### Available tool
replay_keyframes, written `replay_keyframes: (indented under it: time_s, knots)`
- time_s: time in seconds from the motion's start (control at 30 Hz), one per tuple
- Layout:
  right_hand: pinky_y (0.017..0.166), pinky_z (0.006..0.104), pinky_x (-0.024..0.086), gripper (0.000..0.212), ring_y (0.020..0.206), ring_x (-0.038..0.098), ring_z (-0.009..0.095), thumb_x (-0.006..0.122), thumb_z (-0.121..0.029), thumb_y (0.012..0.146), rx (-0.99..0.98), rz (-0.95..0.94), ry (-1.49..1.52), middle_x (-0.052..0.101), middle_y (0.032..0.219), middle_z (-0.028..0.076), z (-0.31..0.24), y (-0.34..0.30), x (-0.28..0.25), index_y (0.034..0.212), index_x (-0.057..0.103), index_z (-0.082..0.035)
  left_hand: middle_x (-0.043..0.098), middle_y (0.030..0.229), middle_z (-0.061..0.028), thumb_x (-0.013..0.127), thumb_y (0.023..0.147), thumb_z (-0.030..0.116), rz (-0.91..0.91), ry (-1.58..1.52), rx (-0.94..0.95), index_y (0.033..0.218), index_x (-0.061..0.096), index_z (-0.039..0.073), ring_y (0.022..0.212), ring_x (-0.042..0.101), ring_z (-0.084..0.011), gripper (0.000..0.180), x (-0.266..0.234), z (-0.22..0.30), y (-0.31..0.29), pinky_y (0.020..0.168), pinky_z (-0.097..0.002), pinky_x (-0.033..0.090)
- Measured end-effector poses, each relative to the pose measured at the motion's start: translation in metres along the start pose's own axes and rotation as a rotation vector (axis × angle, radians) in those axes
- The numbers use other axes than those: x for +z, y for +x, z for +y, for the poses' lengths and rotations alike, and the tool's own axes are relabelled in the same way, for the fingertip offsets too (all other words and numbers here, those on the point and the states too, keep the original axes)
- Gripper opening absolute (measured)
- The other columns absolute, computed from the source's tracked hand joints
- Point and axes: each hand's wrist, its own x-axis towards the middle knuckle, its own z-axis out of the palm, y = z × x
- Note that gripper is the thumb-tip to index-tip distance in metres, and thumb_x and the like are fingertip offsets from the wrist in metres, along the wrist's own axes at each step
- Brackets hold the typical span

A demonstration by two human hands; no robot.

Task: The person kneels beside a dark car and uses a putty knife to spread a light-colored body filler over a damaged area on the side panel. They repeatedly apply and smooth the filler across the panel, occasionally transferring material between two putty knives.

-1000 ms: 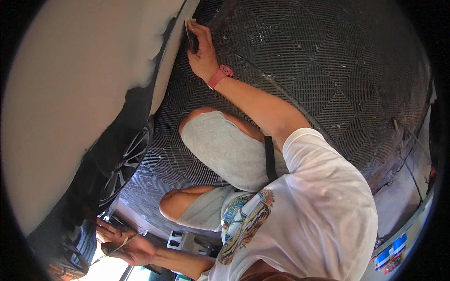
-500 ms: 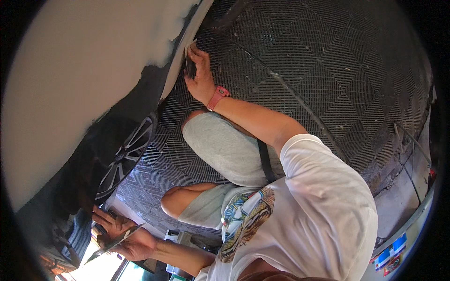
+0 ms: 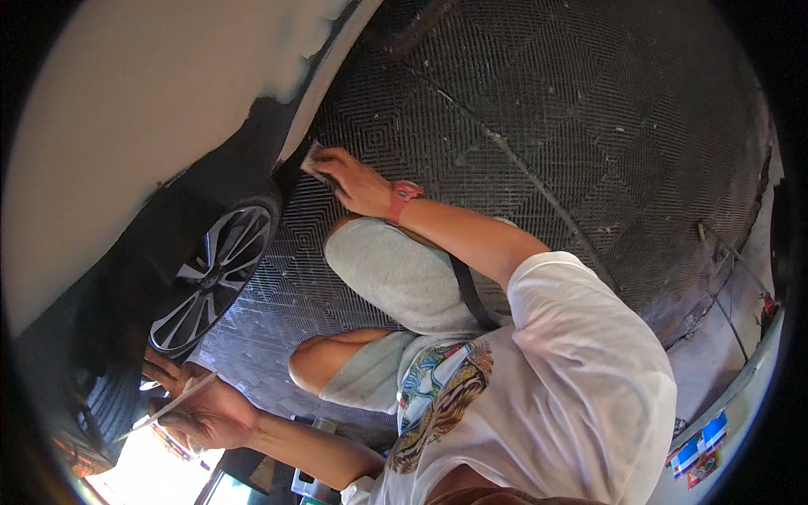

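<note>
The pale coat (image 3: 126, 126) covers most of the car's side above the wheel (image 3: 215, 273), and a pale lower edge (image 3: 326, 74) runs away beyond the wheel; that much looks done, in my judgement. Between coat and wheel lies a dark band (image 3: 223, 151) with a ragged border, and along that border, beyond the wheel, the coat looks patchy, so the surface seems only partly finished; whether the dark part is meant to stay so, I cannot tell. The right hand (image 3: 353, 183), just beyond the wheel's far side, has its grip closed on a small pale sheet (image 3: 311, 158), beside the end of the lower edge; contact is unclear. The left hand (image 3: 215, 412), just on the wheel's near side, clamps a thin plate (image 3: 198, 386), seen edge-on, between thumb and fingers.
</note>
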Motion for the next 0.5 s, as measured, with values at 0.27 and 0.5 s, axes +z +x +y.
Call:
replay_keyframes:
  time_s: [0.27, 0.5]
  knots:
    - [0.112, 0.0389, 0.041, 0.051, 0.132, 0.056, 0.032, 0.048, 0.009, 0.090, 0.175, 0.956, 0.024, 0.057, 0.142, 0.019, 0.078, 0.081, -0.166, 0.140, 0.052, -0.003, 0.007, 0.172, -0.0211, 0.053, 0.107, 0.027, -0.114, -0.097, -0.040, 0.162, 0.008, -0.005, 0.159, 0.011, -0.0321, 0.078, -0.014, 0.000, 0.014, 0.129, -0.0511, 0.013]
    - [0.107, 0.0396, 0.048, 0.048, 0.120, 0.063, 0.032, 0.048, 0.005, 0.094, 0.133, 0.966, 0.253, 0.065, 0.132, 0.014, 0.065, 0.165, -0.232, 0.140, 0.057, -0.002, 0.005, 0.173, -0.0191, 0.055, 0.106, 0.027, -0.036, -0.045, -0.017, 0.163, 0.005, -0.001, 0.160, 0.008, -0.0305, 0.081, -0.013, 0.001, 0.006, 0.129, -0.0513, 0.009]
